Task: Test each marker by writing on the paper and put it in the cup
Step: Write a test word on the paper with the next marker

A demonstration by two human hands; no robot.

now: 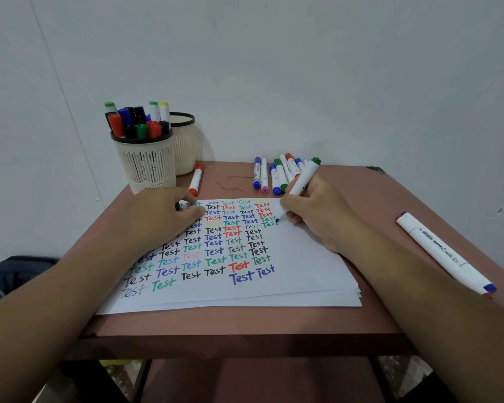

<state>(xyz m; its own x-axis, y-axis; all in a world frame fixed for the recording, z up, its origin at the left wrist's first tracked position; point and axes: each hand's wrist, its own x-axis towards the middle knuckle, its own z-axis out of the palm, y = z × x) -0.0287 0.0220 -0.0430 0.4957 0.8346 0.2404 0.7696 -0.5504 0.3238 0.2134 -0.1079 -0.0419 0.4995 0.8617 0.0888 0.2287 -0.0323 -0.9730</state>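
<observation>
Your right hand (317, 212) grips a white green-capped marker (301, 180), tip on the white sheet of paper (274, 286) on the reddish-brown surface (245, 324). Your left hand (169, 216) pinches a green cap (177, 206) while resting on the paper; the marker-filled cream slotted cup (146, 164) stands just beyond.

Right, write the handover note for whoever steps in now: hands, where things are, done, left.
Right hand: holds the green marker, uncapped, tip on the paper at the right end of the written rows, mid-word.
Left hand: rests on the paper's upper left; something green, likely the cap, shows at its fingers.
Front cup: full of tested markers. Second cup behind it; contents not visible.
Done: many rows of "Test" on the paper.
Left: finish this word, cap, put it in a cup; then the marker pile, the red marker by the cups, and the blue-capped marker at far right.
</observation>
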